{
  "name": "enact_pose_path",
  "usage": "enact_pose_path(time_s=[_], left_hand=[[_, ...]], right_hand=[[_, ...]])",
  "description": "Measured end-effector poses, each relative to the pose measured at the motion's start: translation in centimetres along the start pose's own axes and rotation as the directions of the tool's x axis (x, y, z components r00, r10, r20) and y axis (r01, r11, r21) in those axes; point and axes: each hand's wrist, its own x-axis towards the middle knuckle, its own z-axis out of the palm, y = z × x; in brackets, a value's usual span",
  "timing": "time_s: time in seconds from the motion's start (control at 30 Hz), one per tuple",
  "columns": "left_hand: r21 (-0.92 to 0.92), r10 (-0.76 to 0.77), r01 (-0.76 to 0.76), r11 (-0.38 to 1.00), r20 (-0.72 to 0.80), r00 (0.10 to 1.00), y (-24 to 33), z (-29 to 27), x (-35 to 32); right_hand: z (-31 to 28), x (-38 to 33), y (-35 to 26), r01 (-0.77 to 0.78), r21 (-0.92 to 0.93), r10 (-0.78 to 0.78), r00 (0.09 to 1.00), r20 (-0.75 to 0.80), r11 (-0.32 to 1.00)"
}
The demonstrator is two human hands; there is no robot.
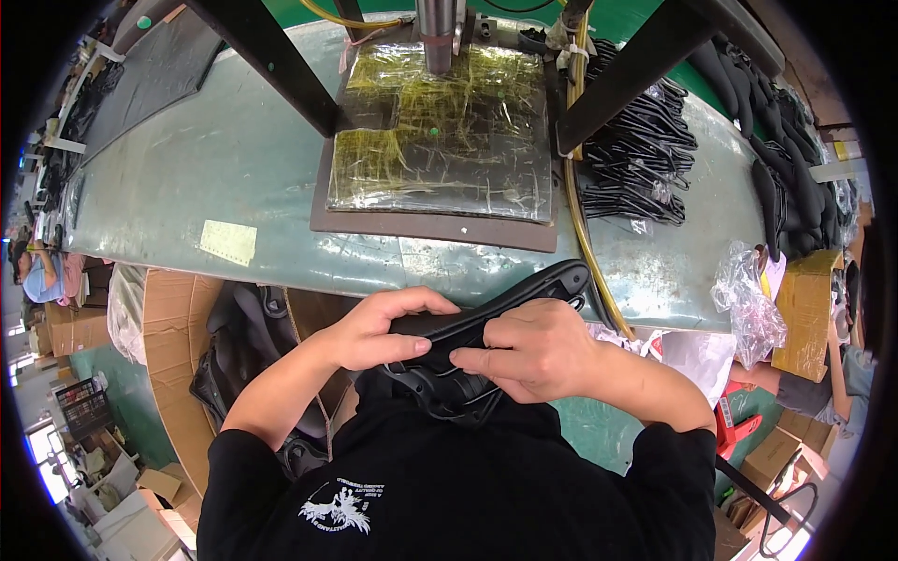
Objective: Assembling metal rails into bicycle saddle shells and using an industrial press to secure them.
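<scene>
Both hands, left [379, 329] and right [528, 351], grip a black moulded piece [524, 294] beside the green worktable [234, 178]

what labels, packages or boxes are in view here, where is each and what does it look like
Paper label: flat on the green table, left of the press plate; small pale yellow rectangle.
Clear plastic bag: right table edge; crumpled, transparent.
Cardboard box: right of that bag; brown, upright.
Open carton: under the table, left of the left hand; brown, holding dark parts.
Small cartons: floor, lower right; brown.
</scene>
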Motion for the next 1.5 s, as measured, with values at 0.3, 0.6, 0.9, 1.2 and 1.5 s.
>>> enact_pose_path(time_s=[0.3,0.6,0.9,1.2,1.5], left_hand=[[0.105,0.039,-0.029,0.994,-0.09,0.995,0.7,0.6,-0.2],[-0.197,0.021,-0.231,0.953,-0.716,0.698,3.0,-2.3,5.5],[0.946,0.838,0.17,0.276,-0.323,0.439,4.1,-6.0,12.5],[0.948,0.861,0.062,0.312,-0.309,0.404,4.2,-8.9,13.4],[0.903,0.841,0.135,0.409,-0.43,0.328,4.1,-7.0,12.1]], right_hand=[[-0.7,1.4,0.9,0.103,-0.053,-0.1,0.993,0.055,0.993],[1.3,4.7,2.7,-0.572,-0.027,0.507,0.747,-0.429,0.82],[3.8,8.7,11.4,-0.546,-0.246,0.259,0.687,-0.679,0.801],[4.3,10.1,13.0,-0.544,-0.203,0.236,0.63,-0.74,0.814],[3.8,9.2,11.5,-0.526,-0.131,0.29,0.64,-0.711,0.84]])
